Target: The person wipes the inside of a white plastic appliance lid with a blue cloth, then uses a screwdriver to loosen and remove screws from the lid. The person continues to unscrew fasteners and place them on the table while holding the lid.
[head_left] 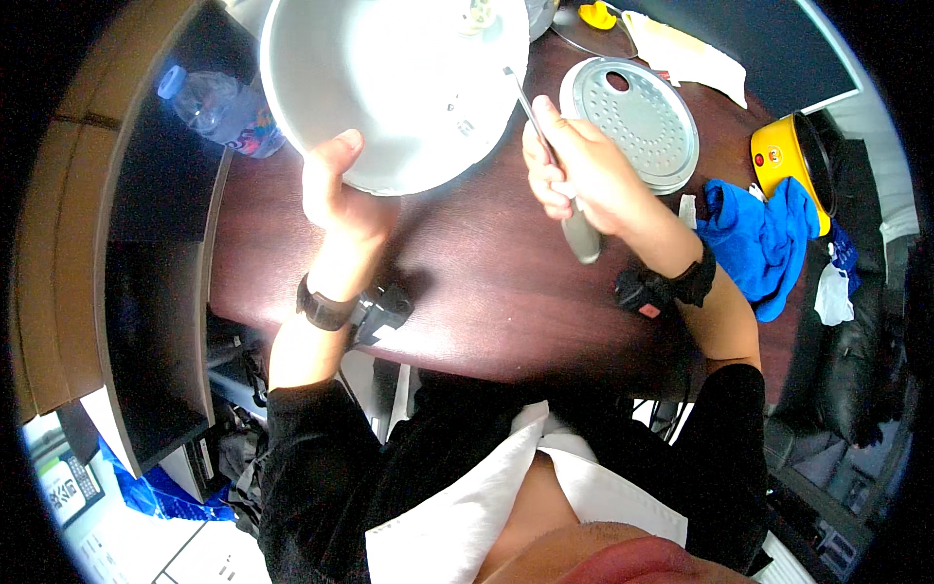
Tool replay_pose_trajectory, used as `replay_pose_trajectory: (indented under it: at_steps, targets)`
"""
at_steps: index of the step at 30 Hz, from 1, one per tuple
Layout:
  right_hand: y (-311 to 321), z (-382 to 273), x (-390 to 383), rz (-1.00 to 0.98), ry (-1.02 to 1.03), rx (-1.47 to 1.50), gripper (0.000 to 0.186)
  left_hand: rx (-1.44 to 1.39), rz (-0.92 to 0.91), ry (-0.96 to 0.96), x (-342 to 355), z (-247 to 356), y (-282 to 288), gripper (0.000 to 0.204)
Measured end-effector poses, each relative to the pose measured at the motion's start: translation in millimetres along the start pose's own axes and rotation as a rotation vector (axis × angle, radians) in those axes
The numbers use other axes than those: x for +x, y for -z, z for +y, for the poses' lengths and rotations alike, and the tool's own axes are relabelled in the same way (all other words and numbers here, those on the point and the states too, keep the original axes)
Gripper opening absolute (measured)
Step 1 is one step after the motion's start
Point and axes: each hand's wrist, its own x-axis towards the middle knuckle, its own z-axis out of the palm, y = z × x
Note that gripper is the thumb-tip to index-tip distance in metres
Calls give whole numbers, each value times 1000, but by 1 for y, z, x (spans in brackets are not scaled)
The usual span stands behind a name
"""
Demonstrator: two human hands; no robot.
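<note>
My left hand (pixel 336 195) grips the lower-left rim of a large white round bowl (pixel 379 78) held up at the top of the view. A pale greenish piece (pixel 477 15) and a few small specks lie in it. My right hand (pixel 574 165) is closed round a slim metal utensil with a grey-green handle (pixel 582 234), its tip reaching over the bowl's right side; whether it touches the bowl I cannot tell. Beside my right hand lies a round perforated metal plate with one larger hole (pixel 637 117).
A brown desk (pixel 467 311) carries a yellow appliance (pixel 778 156), a blue cloth (pixel 749 253), pale papers (pixel 686 54) and a small yellow object (pixel 598 15). A plastic bottle (pixel 219 112) stands left. Dark shelving (pixel 151 321) borders the left, a black chair (pixel 837 360) the right.
</note>
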Motion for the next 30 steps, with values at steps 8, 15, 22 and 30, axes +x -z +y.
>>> replay_pose_trajectory:
  at_steps: [8, 15, 22, 30]
  targets:
    - [-17, 21, 0, -117, -38, 44, 33, 21, 28, -13, 0, -1, -2, 71]
    - [-22, 30, 4, -136, -28, 2, 30, 43, -47, 18, -2, -1, 0, 70]
    - [-21, 34, 6, -146, -18, 135, 29, 51, 10, -9, -1, -2, -3, 69]
    - [-20, 30, 2, -176, -101, 189, 29, 63, 13, -3, -2, -3, -5, 67]
